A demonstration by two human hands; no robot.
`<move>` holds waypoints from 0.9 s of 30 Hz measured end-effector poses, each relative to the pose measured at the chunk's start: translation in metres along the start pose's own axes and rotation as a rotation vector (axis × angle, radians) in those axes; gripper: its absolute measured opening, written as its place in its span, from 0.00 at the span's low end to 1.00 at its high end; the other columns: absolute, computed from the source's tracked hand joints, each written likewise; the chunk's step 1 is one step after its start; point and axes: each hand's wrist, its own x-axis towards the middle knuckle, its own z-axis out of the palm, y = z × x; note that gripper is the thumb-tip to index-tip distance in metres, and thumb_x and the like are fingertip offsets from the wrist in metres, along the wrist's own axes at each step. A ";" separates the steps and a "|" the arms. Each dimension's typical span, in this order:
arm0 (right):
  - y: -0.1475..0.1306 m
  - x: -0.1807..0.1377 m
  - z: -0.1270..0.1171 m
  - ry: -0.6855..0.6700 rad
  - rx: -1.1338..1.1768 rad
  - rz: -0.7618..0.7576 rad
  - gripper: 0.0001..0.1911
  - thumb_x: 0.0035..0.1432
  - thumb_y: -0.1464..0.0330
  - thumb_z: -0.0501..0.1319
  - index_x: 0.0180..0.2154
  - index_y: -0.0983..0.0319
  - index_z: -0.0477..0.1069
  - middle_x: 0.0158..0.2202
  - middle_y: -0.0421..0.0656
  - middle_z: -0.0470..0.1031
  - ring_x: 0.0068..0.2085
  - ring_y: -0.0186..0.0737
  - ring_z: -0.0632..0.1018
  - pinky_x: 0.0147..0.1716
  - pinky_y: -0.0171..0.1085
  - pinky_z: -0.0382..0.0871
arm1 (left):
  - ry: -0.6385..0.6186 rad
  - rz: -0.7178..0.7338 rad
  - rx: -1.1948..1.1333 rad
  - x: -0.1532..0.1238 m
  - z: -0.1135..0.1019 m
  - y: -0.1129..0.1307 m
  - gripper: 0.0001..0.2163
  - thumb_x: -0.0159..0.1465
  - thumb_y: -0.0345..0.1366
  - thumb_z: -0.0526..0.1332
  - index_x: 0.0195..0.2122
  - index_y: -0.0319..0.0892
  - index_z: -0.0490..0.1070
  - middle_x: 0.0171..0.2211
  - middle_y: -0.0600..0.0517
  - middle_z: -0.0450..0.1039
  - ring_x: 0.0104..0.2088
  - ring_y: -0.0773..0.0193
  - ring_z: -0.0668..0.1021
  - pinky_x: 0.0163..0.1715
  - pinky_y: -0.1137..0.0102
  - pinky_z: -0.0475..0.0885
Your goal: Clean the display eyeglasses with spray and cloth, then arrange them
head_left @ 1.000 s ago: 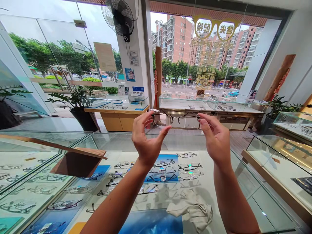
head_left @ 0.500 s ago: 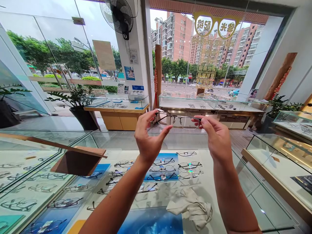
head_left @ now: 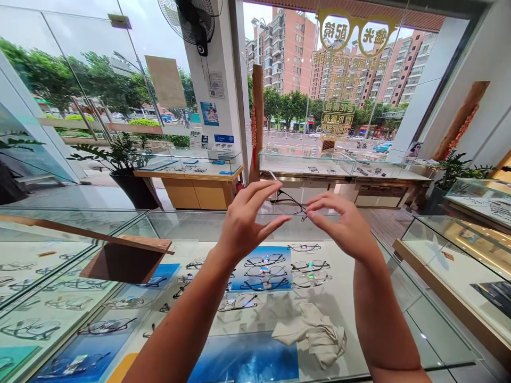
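Observation:
A pair of thin dark-framed eyeglasses (head_left: 294, 200) is held up over the glass display case, turned partly edge-on. My right hand (head_left: 342, 222) pinches it at the near end between thumb and fingers, which hide part of the frame. My left hand (head_left: 250, 215) is on the other side, fingers stretched out and thumb well apart. Its fingertips are close to the far end of a dark temple arm; whether they touch it cannot be made out. Below, several eyeglasses (head_left: 265, 271) lie in rows, some on a blue sheet. A crumpled beige cloth (head_left: 313, 336) rests on the case top.
A brown wooden stand (head_left: 125, 260) sits on the glass to the left. Another display case (head_left: 451, 260) stands at right. Beyond the aisle are a wooden-fronted counter (head_left: 199, 192), a potted plant (head_left: 133, 186) and large windows. A fan (head_left: 191, 24) hangs on the pillar.
The eyeglasses have turned from facing broadside to nearly edge-on. My right hand has moved left and slightly down with them, closer to my left hand. The whole view has tilted slightly down.

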 end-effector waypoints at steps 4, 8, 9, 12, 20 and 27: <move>-0.001 0.000 0.001 -0.045 0.034 -0.012 0.06 0.66 0.62 0.65 0.37 0.54 0.80 0.46 0.42 0.83 0.50 0.46 0.81 0.56 0.53 0.72 | -0.002 0.023 -0.006 0.000 -0.001 0.002 0.29 0.60 0.45 0.75 0.62 0.49 0.73 0.57 0.44 0.77 0.57 0.49 0.79 0.60 0.51 0.76; -0.001 0.002 0.001 -0.055 0.069 -0.018 0.05 0.65 0.64 0.65 0.37 0.54 0.80 0.46 0.42 0.82 0.50 0.45 0.80 0.57 0.52 0.72 | 0.001 0.053 -0.080 0.000 0.000 0.002 0.29 0.61 0.40 0.75 0.63 0.48 0.71 0.56 0.45 0.78 0.56 0.52 0.80 0.58 0.54 0.78; -0.001 0.002 0.002 -0.061 0.079 -0.014 0.05 0.65 0.64 0.65 0.37 0.54 0.80 0.46 0.43 0.82 0.50 0.45 0.80 0.57 0.52 0.72 | -0.004 0.045 -0.116 0.000 0.001 0.002 0.30 0.61 0.39 0.75 0.63 0.48 0.71 0.55 0.45 0.78 0.55 0.53 0.80 0.57 0.55 0.79; 0.000 0.003 0.003 -0.097 0.118 0.009 0.05 0.66 0.64 0.65 0.37 0.55 0.79 0.48 0.43 0.82 0.51 0.44 0.80 0.58 0.52 0.71 | -0.038 -0.023 -0.258 0.000 0.002 0.002 0.30 0.61 0.38 0.75 0.64 0.49 0.70 0.57 0.45 0.76 0.56 0.54 0.80 0.57 0.56 0.80; 0.007 0.004 0.007 -0.183 0.280 0.064 0.07 0.66 0.62 0.65 0.36 0.56 0.79 0.50 0.44 0.83 0.53 0.46 0.81 0.57 0.52 0.73 | -0.060 -0.134 -0.464 -0.002 0.006 0.002 0.30 0.61 0.35 0.74 0.65 0.48 0.70 0.59 0.43 0.74 0.57 0.54 0.79 0.62 0.55 0.77; 0.009 0.004 0.013 -0.115 0.379 0.113 0.07 0.64 0.62 0.67 0.36 0.58 0.80 0.46 0.45 0.84 0.49 0.45 0.81 0.53 0.47 0.74 | -0.059 -0.069 -0.374 0.000 0.005 0.001 0.32 0.62 0.35 0.72 0.68 0.48 0.66 0.62 0.43 0.71 0.59 0.55 0.77 0.62 0.57 0.75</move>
